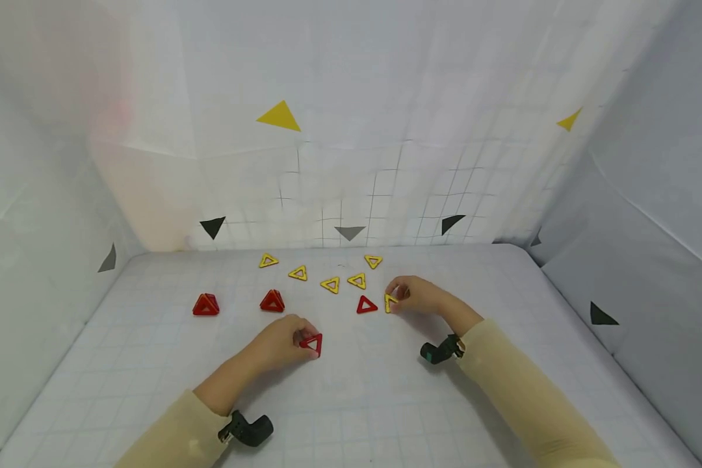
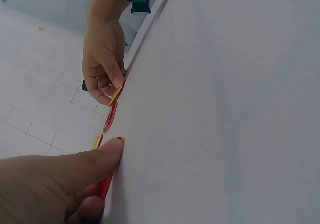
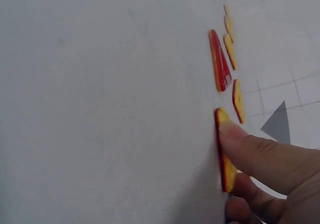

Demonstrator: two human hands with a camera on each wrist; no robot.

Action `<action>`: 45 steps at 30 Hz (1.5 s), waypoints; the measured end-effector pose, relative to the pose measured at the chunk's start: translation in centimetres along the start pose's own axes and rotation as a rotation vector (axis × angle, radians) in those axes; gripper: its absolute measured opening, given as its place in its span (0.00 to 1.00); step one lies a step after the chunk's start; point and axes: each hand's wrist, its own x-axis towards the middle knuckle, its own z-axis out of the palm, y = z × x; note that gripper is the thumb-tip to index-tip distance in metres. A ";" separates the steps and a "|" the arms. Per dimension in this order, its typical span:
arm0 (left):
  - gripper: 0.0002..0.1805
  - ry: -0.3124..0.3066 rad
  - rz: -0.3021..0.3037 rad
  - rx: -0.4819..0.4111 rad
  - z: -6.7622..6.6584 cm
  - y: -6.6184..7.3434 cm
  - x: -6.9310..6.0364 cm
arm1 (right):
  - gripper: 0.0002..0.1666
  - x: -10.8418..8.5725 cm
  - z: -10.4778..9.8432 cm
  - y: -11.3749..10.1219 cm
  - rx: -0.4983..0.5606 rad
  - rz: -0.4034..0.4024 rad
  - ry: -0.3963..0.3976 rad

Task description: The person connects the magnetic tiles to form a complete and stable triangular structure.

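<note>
My left hand (image 1: 283, 341) pinches a red triangular frame tile (image 1: 319, 346) between thumb and fingers, just over the white table. Its red side shows beneath the thumb in the left wrist view. To the right and farther back, my right hand (image 1: 418, 296) pinches a yellow triangular frame tile (image 1: 388, 303). In the right wrist view this yellow tile (image 3: 230, 171) has a red edge, and the thumb presses on its yellow face. A flat red triangular tile (image 1: 359, 305) lies just left of the right hand.
Two small red pyramids (image 1: 206, 309) (image 1: 272, 305) built of triangles stand on the left. Several yellow triangular tiles (image 1: 330, 281) lie across the back of the table. White sheet walls (image 1: 386, 84) enclose the back and sides.
</note>
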 end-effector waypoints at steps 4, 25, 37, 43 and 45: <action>0.18 -0.014 0.020 0.014 0.3 0.3 -0.5 | 0.21 -1.4 0.3 -0.4 0.006 -0.025 -0.062; 0.17 -0.048 0.165 0.029 2.0 2.3 -0.6 | 0.20 -6.6 5.1 -3.6 -0.037 -0.176 -0.051; 0.18 -0.042 0.153 0.040 2.9 2.6 0.0 | 0.20 -6.7 6.3 -5.0 -0.094 -0.245 -0.048; 0.17 -0.046 0.154 0.053 3.2 2.9 0.3 | 0.19 -6.6 6.7 -5.6 -0.090 -0.262 -0.047; 0.17 -0.046 0.148 0.051 3.3 3.0 0.3 | 0.19 -6.6 6.8 -5.8 -0.091 -0.260 -0.048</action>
